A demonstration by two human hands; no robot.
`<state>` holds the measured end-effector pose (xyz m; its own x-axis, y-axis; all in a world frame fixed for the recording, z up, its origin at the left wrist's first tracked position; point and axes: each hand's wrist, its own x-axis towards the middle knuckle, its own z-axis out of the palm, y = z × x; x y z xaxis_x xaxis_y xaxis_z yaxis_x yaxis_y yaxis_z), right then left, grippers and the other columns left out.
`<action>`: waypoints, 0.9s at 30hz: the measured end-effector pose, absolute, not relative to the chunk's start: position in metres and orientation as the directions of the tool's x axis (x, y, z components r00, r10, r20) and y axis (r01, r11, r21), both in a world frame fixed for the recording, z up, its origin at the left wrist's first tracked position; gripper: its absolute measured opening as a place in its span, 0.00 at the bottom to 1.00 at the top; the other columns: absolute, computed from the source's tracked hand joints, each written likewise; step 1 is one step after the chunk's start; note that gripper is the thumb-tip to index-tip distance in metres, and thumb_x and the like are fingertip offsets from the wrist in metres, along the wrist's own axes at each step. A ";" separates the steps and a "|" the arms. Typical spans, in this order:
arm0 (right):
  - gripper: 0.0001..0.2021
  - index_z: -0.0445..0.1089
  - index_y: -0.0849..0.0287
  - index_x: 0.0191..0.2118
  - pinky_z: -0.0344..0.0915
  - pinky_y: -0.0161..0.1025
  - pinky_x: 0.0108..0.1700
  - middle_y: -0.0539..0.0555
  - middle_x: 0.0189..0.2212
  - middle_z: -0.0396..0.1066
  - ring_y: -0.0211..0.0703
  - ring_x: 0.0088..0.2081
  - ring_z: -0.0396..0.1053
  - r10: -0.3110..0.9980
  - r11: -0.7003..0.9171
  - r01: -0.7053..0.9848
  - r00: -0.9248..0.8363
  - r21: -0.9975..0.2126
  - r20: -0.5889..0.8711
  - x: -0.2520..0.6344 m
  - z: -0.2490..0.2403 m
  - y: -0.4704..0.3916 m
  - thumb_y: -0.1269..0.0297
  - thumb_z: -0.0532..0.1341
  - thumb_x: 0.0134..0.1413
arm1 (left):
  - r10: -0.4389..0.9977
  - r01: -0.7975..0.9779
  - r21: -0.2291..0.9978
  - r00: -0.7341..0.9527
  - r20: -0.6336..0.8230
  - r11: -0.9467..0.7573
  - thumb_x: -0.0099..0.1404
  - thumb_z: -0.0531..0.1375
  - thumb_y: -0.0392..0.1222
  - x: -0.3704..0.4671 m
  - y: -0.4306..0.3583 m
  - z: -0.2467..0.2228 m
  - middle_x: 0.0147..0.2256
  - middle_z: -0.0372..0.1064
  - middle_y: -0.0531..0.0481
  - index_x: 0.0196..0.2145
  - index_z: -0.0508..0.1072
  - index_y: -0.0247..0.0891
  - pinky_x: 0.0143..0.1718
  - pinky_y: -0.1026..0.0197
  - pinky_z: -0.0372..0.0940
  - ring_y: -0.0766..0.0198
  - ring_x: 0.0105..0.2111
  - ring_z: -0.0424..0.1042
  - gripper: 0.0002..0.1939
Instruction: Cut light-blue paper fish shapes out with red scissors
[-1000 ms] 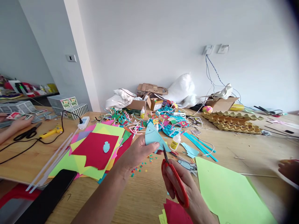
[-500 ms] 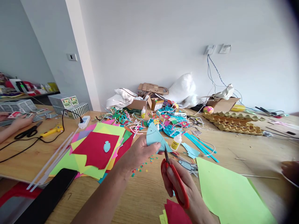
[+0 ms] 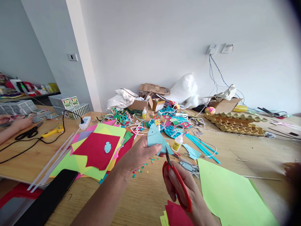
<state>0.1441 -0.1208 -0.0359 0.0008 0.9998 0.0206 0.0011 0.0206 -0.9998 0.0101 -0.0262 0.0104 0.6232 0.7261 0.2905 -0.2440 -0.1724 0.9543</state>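
Observation:
My left hand [image 3: 147,149] is closed on a light blue piece of paper [image 3: 154,135], thumb on top. Dark drawn lines on the paper form a fish outline. In my right hand [image 3: 183,185] are red-handled scissors [image 3: 181,191], my fingers through the loops. The dark blades point up and meet the lower right edge of the paper. Just beyond the blades stands a small glue bottle [image 3: 177,142] with a yellow label. A cut-out blue fish [image 3: 187,166] lies to the right of my right hand.
Coloured paper sheets [image 3: 98,150] lie at left with a small blue fish cut-out [image 3: 107,147]. A green sheet [image 3: 230,191] lies at right. Behind are egg cartons [image 3: 235,124] and boxes [image 3: 138,105]. A black phone [image 3: 51,194] is front left. Another person's hands [image 3: 23,121] show far left.
The scissor handles have shifted slightly down and right, with the blades still at the paper's edge. The left hand and paper stay in place. At far left, the other person's hands moved slightly.

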 end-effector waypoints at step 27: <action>0.26 0.55 0.55 0.23 0.42 0.29 0.14 0.39 0.12 0.48 0.28 0.12 0.45 0.999 -0.032 0.026 -0.002 -0.999 -0.032 0.145 -0.033 -0.122 0.35 0.55 0.49 | 0.762 -0.200 0.960 0.585 0.279 -0.198 0.63 0.55 0.46 0.010 -0.029 0.012 0.27 0.65 0.54 0.29 0.68 0.36 0.34 0.64 0.62 0.67 0.29 0.64 0.10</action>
